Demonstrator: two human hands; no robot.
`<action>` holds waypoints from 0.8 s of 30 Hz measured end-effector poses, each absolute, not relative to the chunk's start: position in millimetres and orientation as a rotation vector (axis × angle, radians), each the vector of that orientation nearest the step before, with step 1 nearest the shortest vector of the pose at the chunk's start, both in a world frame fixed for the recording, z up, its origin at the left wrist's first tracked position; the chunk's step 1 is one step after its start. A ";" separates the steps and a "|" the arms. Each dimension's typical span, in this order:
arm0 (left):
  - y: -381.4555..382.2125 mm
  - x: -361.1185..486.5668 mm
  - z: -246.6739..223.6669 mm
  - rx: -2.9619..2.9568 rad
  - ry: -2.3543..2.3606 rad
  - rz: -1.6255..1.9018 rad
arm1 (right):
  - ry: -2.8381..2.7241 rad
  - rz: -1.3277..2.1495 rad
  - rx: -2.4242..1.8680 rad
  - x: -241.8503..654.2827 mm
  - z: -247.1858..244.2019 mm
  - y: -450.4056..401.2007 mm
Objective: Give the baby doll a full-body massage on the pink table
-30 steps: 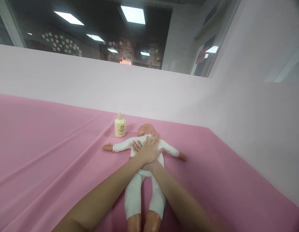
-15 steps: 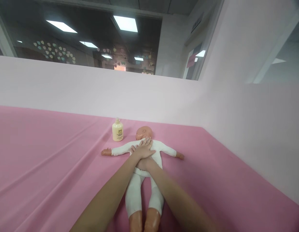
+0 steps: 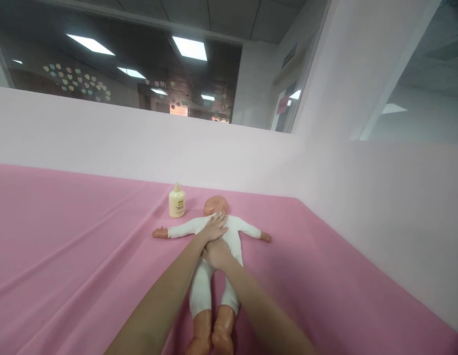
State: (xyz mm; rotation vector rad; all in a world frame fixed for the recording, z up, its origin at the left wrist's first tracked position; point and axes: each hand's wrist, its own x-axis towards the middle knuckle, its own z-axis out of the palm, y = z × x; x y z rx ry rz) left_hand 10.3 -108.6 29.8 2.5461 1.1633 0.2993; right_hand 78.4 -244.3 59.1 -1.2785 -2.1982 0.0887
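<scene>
A baby doll (image 3: pixel 234 244) with a white cloth body lies on its back on the pink sheet, arms stretched out and head turned to the left. My left hand (image 3: pixel 214 228) rests on its chest with the fingers extended toward the neck. Just below, my right hand (image 3: pixel 217 252) is on the doll's belly, partly under my left hand; its fingers look curled in, and their tips are hidden. A cream bottle (image 3: pixel 177 202) with dark print stands to the left of the doll's head.
The pink sheet (image 3: pixel 84 236) has long creases on the left. Behind it rises a white wall (image 3: pixel 140 143) with a large window (image 3: pixel 121 98) above. Another white wall (image 3: pixel 380 207) borders the sheet on the right.
The view has shifted, so the doll and bottle appear slightly further left. My right hand has drawn back toward the belly, and its fingers no longer show beside my left hand.
</scene>
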 end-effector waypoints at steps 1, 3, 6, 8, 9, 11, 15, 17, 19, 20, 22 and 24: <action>-108.9 10.3 27.4 2.548 1.168 0.338 | -2.234 0.057 -1.286 79.2 52.7 -243.2; -109.3 10.3 24.1 2.545 1.170 0.378 | -2.310 0.003 -1.302 80.0 43.4 -241.5; -107.7 9.0 22.7 2.543 1.157 0.372 | -2.321 -0.002 -1.381 79.5 37.8 -240.1; -105.5 7.0 22.2 2.555 1.131 0.380 | -2.313 0.017 -1.414 80.6 37.6 -241.0; -104.4 5.8 21.4 2.561 1.116 0.390 | -2.312 0.018 -1.409 82.3 37.9 -242.2; -102.6 3.5 18.7 2.576 1.097 0.422 | -2.343 0.027 -1.370 87.9 38.9 -245.7; -103.2 0.8 11.0 2.625 1.086 0.523 | -2.364 0.118 -1.293 101.1 41.7 -253.6; -105.6 -1.8 7.8 2.644 1.105 0.591 | -2.325 0.181 -1.278 104.1 42.9 -256.0; -108.2 -7.4 4.4 2.640 1.169 0.656 | -2.263 0.229 -1.289 104.9 43.9 -257.8; -109.1 -11.4 2.3 2.628 1.213 0.681 | -2.225 0.256 -1.302 105.3 44.4 -258.9; -109.6 -20.7 -2.9 2.584 1.312 0.698 | -2.143 0.316 -1.313 108.1 45.7 -262.2; -108.3 -29.2 -8.6 2.537 1.390 0.681 | -2.082 0.337 -1.286 114.9 47.5 -267.3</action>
